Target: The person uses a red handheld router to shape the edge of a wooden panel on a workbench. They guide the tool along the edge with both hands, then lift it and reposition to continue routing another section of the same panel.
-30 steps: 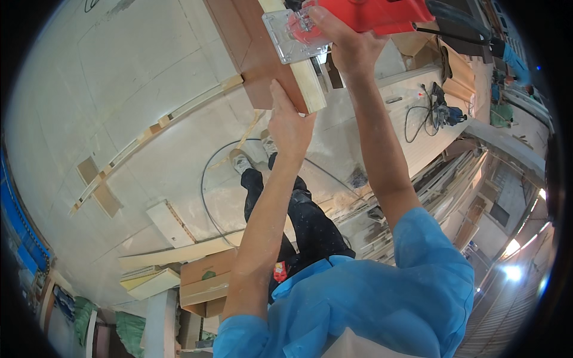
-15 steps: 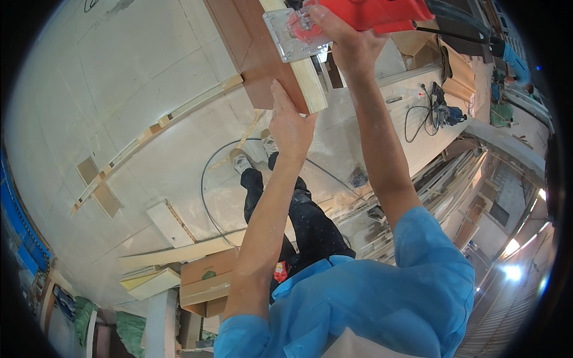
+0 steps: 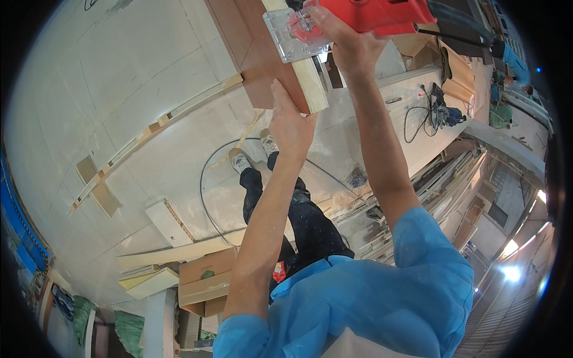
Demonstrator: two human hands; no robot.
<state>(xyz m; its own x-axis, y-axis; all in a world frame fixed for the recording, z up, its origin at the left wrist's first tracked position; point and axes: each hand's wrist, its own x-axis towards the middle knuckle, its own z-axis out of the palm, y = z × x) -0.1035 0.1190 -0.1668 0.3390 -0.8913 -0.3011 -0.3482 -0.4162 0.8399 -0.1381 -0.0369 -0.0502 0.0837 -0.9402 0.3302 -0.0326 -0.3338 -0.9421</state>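
Note:
In my right hand (image 3: 352, 51) is a red trim router (image 3: 373, 17) with a square clear plastic base (image 3: 292, 36); my fingers are closed round its body. The base sits over the pale wood edge (image 3: 315, 89) of a brown panel (image 3: 262, 65). The bit is too small to make out. My left hand (image 3: 291, 126) lies at the panel's near end, its fingers stretched out flat on the brown face and its thumb out toward the corner. A thick black cord or hose (image 3: 459, 21) leaves the back of the router.
A long wood strip (image 3: 140, 140) slants across the floor at left, near small boards (image 3: 98, 185). A cable (image 3: 203, 188) loops round my feet. An open cardboard box (image 3: 206, 277) stands below. At right lie a corded power tool (image 3: 441, 110) and stacked strips (image 3: 441, 191).
Almost nothing differs. Both hands, the router and the panel keep their places; the view has shifted very slightly.

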